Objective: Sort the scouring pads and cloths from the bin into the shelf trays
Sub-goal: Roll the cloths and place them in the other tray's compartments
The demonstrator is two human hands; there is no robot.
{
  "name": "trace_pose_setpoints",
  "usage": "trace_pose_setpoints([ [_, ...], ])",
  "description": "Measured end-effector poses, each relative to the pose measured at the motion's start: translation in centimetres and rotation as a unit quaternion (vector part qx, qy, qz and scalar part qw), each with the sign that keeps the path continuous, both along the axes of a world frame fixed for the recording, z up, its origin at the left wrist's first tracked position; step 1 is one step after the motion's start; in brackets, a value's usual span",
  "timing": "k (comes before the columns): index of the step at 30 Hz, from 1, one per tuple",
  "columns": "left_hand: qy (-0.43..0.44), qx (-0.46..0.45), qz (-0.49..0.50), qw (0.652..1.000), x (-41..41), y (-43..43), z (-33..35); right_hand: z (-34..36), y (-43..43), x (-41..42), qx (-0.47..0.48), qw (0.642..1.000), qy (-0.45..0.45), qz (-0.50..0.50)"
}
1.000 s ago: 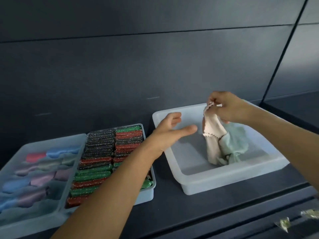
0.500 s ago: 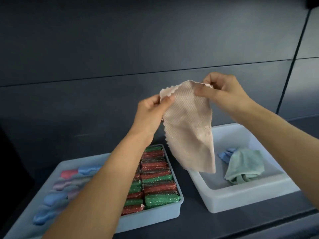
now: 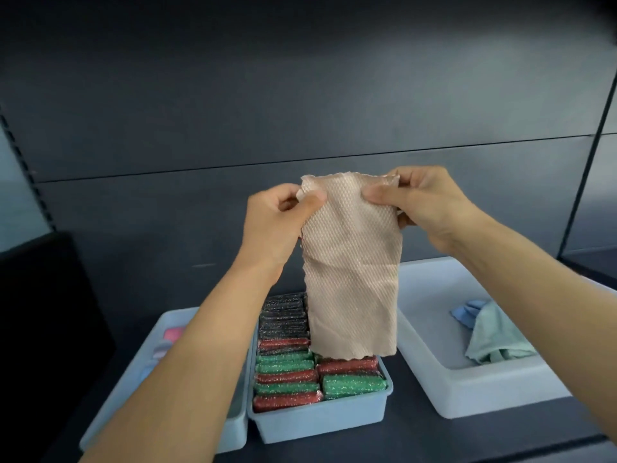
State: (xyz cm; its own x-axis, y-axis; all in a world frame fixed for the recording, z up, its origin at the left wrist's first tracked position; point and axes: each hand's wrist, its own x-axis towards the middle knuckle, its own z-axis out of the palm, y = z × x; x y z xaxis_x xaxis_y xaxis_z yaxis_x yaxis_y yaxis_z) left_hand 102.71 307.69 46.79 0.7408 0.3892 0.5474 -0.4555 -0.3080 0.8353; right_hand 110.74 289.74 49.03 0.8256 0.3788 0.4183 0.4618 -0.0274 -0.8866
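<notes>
A beige textured cloth (image 3: 352, 279) hangs in the air above the trays, folded in half lengthwise. My left hand (image 3: 277, 222) pinches its top left corner and my right hand (image 3: 420, 205) pinches its top right corner. Below it, a blue tray (image 3: 320, 419) holds rows of black, red and green scouring pads (image 3: 287, 379). To the left, a second blue tray (image 3: 147, 369) holds rolled cloths, mostly hidden by my left forearm. On the right stands the white bin (image 3: 484, 396) with a light green cloth (image 3: 497, 339) and a blue cloth (image 3: 465, 312) inside.
All three containers stand on a dark shelf (image 3: 417, 442) against a dark panelled back wall (image 3: 300, 95). A black block (image 3: 43, 312) rises at the far left. A vertical shelf post (image 3: 587, 155) runs down the right side.
The cloth came up out of the bin, my left hand took its other corner, and it now hangs narrower and flat between both hands, shifted left above the pad tray.
</notes>
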Motion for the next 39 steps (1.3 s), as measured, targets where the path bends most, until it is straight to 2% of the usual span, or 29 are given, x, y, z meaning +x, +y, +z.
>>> trace_pose_setpoints([
  [5, -0.006, 0.036, 0.061, 0.997, -0.7, 0.1, -0.9, -0.9, 1.7, -1.5, -0.005, 0.999, -0.005, -0.042],
  [7, -0.007, 0.03, 0.052, 0.998, -1.1, 0.3, -1.0, -1.0, 1.9, -1.7, 0.001, 0.999, -0.013, -0.03],
  [10, 0.01, -0.021, 0.018, 1.0, -1.4, 1.3, -1.2, -1.1, 1.3, -1.7, 0.028, 1.0, -0.002, 0.013],
  [14, 0.042, -0.11, -0.076, 0.99, -1.6, 1.7, -1.4, -1.6, 0.7, -1.3, 0.071, 0.99, 0.069, 0.104],
  [20, 0.104, -0.155, -0.117, 0.975, -0.9, 1.4, -1.8, -1.5, 1.0, -1.5, 0.111, 0.966, 0.129, 0.196],
  [22, 0.1, -0.132, -0.03, 0.986, -0.2, 1.1, -2.0, -1.2, 1.5, -1.5, 0.086, 0.978, 0.115, 0.15],
  [24, 0.051, -0.079, 0.115, 0.989, -0.1, 0.5, -2.0, -1.2, 2.2, -1.4, 0.04, 0.997, 0.057, 0.028],
  [25, 0.03, -0.064, 0.114, 0.991, -0.3, 0.2, -1.9, -1.4, 2.5, -1.3, 0.035, 0.999, 0.032, -0.023],
  [27, 0.066, -0.048, -0.022, 0.996, -0.9, -1.0, -1.5, -1.7, 3.2, -1.5, 0.039, 0.998, 0.01, -0.049],
  [28, 0.102, -0.038, -0.086, 0.99, -1.1, -1.6, -1.5, -1.8, 3.4, -1.7, 0.033, 0.999, 0.019, -0.029],
  [30, 0.125, -0.017, -0.125, 0.984, -0.7, -2.0, -1.8, -1.7, 3.5, -2.3, 0.018, 0.997, 0.069, 0.031],
  [33, 0.092, -0.045, -0.031, 0.994, 0.3, -1.3, -2.3, -1.5, 2.5, -2.3, 0.031, 0.985, 0.118, 0.122],
  [35, 0.099, -0.089, -0.025, 0.991, 0.6, -0.7, -2.4, -2.0, 1.8, -2.2, 0.052, 0.978, 0.113, 0.168],
  [37, 0.109, -0.134, -0.097, 0.98, 0.6, -0.6, -2.3, -2.8, 1.6, -2.0, 0.052, 0.975, 0.091, 0.198],
  [39, 0.1, -0.116, -0.147, 0.977, 0.4, -1.0, -2.5, -3.4, 1.7, -1.9, 0.044, 0.964, 0.098, 0.241],
])
